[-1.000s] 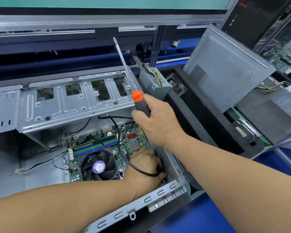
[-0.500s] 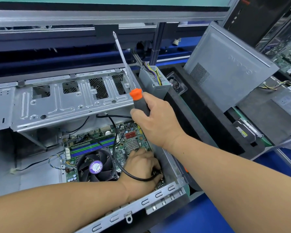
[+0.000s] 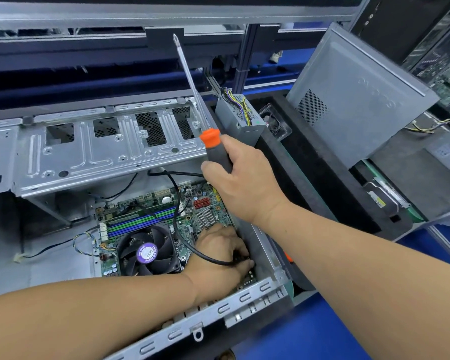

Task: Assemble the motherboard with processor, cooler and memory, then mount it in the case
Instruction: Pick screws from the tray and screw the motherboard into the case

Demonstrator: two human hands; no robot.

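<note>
At centre frame I see the right hand [image 3: 240, 178] clenched round the grey grip of a screwdriver [image 3: 213, 149], its shaft pointing up toward the top of the frame. Lower centre, the motherboard [image 3: 166, 216] lies inside the open case [image 3: 244, 300] with the cooler [image 3: 147, 252] fan and memory [image 3: 140, 220] slots showing. My left hand [image 3: 218, 258], fingers curled, pinches the black cable [image 3: 178, 203] end at the board's right edge; 1 grey side panel [image 3: 348, 100] leans at upper right.
</note>
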